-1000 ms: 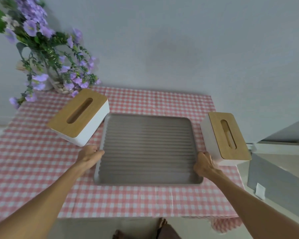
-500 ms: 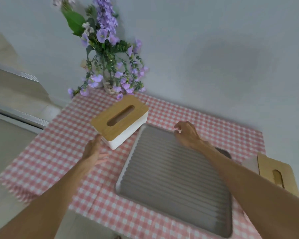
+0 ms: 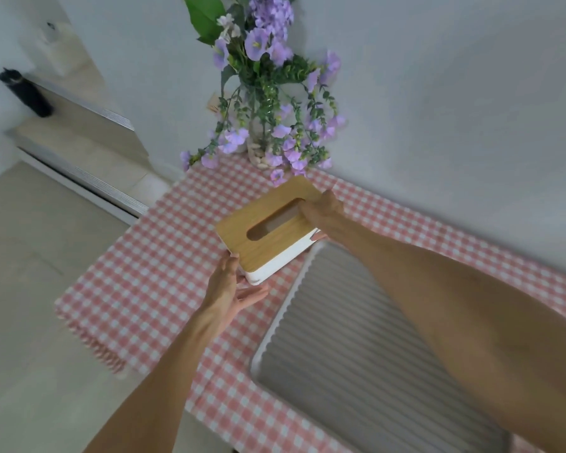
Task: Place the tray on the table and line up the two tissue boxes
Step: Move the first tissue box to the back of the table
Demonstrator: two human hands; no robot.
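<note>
Head view: we look down at a slant on a desk under a pink-and-white checked cloth, with both our bare forearms reaching in.
Tissue box: we see one white rectangular tissue box with a wooden lid and an oval slot; it sits near the far left part of the desk, just beside the far left corner of the tray and in front of the flowers.
Left hand: our left hand is at the box's near corner, thumb up against the lid's edge, the other fingers spread beneath and beside the white wall; the grip is partly closed against the box.
Right hand: our right hand lies over the far end of the lid, fingers across the wood near the slot, thumb tip showing at the white side below; the grip is clamped on that end.
Tray: the grey ribbed rectangular tray with a pale rim lies flat on the cloth, our right forearm crossing above it.
Flowers: a clear vase of purple flowers and green leaves stands at the back edge against the pale wall.
Lift: we cannot tell whether the box rests on the cloth or is raised.
</note>
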